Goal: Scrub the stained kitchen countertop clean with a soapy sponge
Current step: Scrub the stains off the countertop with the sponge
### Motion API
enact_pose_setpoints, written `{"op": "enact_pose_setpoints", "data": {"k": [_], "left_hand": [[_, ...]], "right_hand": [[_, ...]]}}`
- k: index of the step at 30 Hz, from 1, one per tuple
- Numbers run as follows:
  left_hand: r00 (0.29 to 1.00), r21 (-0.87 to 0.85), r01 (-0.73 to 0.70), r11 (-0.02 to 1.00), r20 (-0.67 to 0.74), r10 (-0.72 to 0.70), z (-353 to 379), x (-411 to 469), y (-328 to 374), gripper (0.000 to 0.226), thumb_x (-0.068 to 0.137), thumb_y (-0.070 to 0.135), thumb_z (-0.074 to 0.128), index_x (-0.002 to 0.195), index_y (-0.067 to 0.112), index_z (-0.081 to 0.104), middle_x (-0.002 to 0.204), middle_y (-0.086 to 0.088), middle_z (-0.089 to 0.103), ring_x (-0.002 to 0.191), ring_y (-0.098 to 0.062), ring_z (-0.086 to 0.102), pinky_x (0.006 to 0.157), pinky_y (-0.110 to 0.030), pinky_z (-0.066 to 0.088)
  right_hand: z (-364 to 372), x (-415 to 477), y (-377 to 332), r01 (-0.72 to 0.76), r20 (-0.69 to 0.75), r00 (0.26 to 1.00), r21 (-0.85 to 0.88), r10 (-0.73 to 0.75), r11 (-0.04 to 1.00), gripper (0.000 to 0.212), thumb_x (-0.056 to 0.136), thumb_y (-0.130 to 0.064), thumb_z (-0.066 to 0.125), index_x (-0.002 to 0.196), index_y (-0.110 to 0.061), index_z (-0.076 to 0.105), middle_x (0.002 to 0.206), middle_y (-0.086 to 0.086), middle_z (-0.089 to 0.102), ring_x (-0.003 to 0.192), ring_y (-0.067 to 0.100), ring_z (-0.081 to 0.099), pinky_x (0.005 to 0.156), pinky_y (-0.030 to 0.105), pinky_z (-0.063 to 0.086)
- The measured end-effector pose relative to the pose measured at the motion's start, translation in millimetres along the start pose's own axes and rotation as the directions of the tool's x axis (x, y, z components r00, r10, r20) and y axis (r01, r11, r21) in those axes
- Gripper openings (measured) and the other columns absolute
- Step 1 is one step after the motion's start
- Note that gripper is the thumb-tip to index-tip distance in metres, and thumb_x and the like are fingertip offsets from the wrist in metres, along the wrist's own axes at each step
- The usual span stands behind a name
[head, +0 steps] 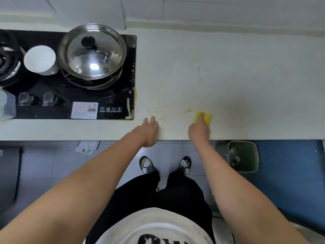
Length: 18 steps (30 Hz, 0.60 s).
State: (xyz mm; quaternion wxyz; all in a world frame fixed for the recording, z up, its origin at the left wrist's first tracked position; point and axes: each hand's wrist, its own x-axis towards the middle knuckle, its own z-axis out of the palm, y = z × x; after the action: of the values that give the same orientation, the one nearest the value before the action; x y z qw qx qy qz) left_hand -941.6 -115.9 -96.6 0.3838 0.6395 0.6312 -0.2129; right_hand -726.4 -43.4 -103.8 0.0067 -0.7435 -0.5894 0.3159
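Head view: the sponge (207,118), a yellow block, lies on the pale counter (246,76) close to the front edge, well to the right of the black hob (52,110) that is set into the counter's left part. The right grip (199,130) covers the near side of the sponge from above. Its fingers curl over the top and pinch the block against the surface, so only the far yellow corners show beyond the knuckles. The left grip (149,128) holds nothing: it rests flat on the counter with fingers straight, at the front edge just beside the hob's near right corner. A yellowish streak (184,112) runs along the counter between the two grips and ends at the sponge; fainter marks (198,71) lie farther back toward the wall. The sponge is judged light, soft and compressible, and likely slippery when soapy; no foam can be made out. Hold it across the top with fingers and thumb on opposite long sides, so that downward pressure spreads over the whole face and the block does not squirt out sideways. A lidded steel pot (92,51) and a white bowl (40,59) stand on the hob, well apart from the working area.
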Motion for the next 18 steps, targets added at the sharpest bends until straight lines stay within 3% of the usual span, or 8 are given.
{"op": "enact_pose_setpoints", "data": {"k": [2, 4, 5, 7, 11, 14, 16, 18], "left_hand": [[0.999, 0.049, 0.005, 0.999, 0.036, -0.007, -5.5, 0.6, 1.9, 0.086, 0.102, 0.024, 0.058, 0.162, 0.005, 0.000, 0.171, -0.009, -0.020, 0.158, -0.037, -0.008, 0.121, -0.052, 0.032], [0.997, 0.087, 0.008, 0.996, 0.075, -0.014, -10.7, 3.2, 2.9, 0.087, 0.102, 0.022, 0.056, 0.163, 0.005, -0.004, 0.170, -0.009, -0.020, 0.158, -0.038, -0.005, 0.121, -0.052, 0.030], [0.996, 0.099, 0.011, 0.995, 0.092, -0.020, -12.2, 4.4, 2.6, 0.087, 0.102, 0.019, 0.054, 0.163, 0.005, -0.006, 0.170, -0.008, -0.021, 0.158, -0.038, -0.004, 0.121, -0.052, 0.030], [0.993, 0.117, 0.011, 0.993, 0.118, -0.025, -17.3, 5.9, 2.5, 0.086, 0.102, 0.014, 0.051, 0.163, 0.007, -0.009, 0.170, -0.007, -0.024, 0.158, -0.037, -0.004, 0.122, -0.052, 0.029], [0.991, 0.132, 0.013, 0.991, 0.132, -0.030, -19.8, 4.9, 4.6, 0.088, 0.102, 0.014, 0.052, 0.162, 0.006, -0.011, 0.169, -0.007, -0.026, 0.158, -0.038, -0.005, 0.122, -0.053, 0.029], [0.991, 0.144, 0.032, 0.989, 0.127, -0.051, -19.1, 4.6, 5.9, 0.091, 0.101, 0.013, 0.054, 0.162, 0.007, -0.013, 0.169, -0.006, -0.027, 0.158, -0.038, -0.006, 0.121, -0.052, 0.031], [0.991, 0.140, 0.037, 0.989, 0.124, -0.055, -18.9, 4.7, 7.7, 0.092, 0.100, 0.013, 0.055, 0.162, 0.007, -0.013, 0.169, -0.007, -0.027, 0.158, -0.039, -0.006, 0.121, -0.052, 0.032], [0.992, 0.136, 0.047, 0.990, 0.114, -0.063, -19.9, 3.9, 10.3, 0.093, 0.100, 0.015, 0.057, 0.162, 0.007, -0.012, 0.169, -0.007, -0.026, 0.158, -0.040, -0.005, 0.121, -0.053, 0.032]], "right_hand": [[24.7, -27.6, -30.5, 0.224, 0.151, 0.966, -0.085, -0.210, 0.971, 0.068, 0.096, -0.010, 0.043, 0.158, -0.019, 0.018, 0.128, 0.022, 0.057, 0.100, 0.038, 0.059, 0.072, 0.031, 0.040], [39.6, -44.7, -46.5, 0.402, 0.298, 0.885, -0.104, -0.358, 0.910, 0.066, 0.095, -0.013, 0.046, 0.156, -0.022, 0.022, 0.120, 0.019, 0.060, 0.089, 0.036, 0.058, 0.066, 0.031, 0.037], [40.9, -48.0, -49.8, 0.446, 0.323, 0.860, -0.101, -0.395, 0.889, 0.064, 0.094, -0.014, 0.048, 0.154, -0.023, 0.027, 0.121, 0.018, 0.059, 0.088, 0.036, 0.058, 0.065, 0.032, 0.040], [27.7, -43.4, -46.7, 0.461, 0.228, 0.871, -0.078, -0.435, 0.884, 0.061, 0.091, -0.012, 0.051, 0.149, -0.020, 0.033, 0.121, 0.019, 0.059, 0.089, 0.037, 0.059, 0.065, 0.035, 0.044], [-27.2, -9.5, -6.0, 0.286, -0.068, 0.957, 0.038, -0.283, 0.958, 0.069, 0.092, -0.010, 0.049, 0.156, -0.015, 0.024, 0.109, 0.006, 0.056, 0.085, 0.029, 0.057, 0.067, 0.033, 0.042], [-63.9, 23.2, 38.5, 0.032, -0.251, 0.968, 0.104, -0.005, 0.994, 0.048, 0.090, -0.008, 0.044, 0.137, -0.010, 0.040, 0.091, 0.012, 0.058, 0.081, 0.035, 0.060, 0.062, 0.034, 0.037], [-66.6, 37.1, 54.3, -0.101, -0.240, 0.961, 0.145, 0.134, 0.984, 0.042, 0.092, -0.007, 0.042, 0.133, -0.005, 0.042, 0.101, 0.019, 0.059, 0.092, 0.038, 0.061, 0.068, 0.034, 0.039], [-49.9, 36.8, 47.2, -0.138, -0.172, 0.973, 0.104, 0.154, 0.985, 0.048, 0.094, -0.005, 0.041, 0.142, -0.003, 0.035, 0.105, 0.019, 0.057, 0.096, 0.037, 0.060, 0.070, 0.032, 0.037]]}}
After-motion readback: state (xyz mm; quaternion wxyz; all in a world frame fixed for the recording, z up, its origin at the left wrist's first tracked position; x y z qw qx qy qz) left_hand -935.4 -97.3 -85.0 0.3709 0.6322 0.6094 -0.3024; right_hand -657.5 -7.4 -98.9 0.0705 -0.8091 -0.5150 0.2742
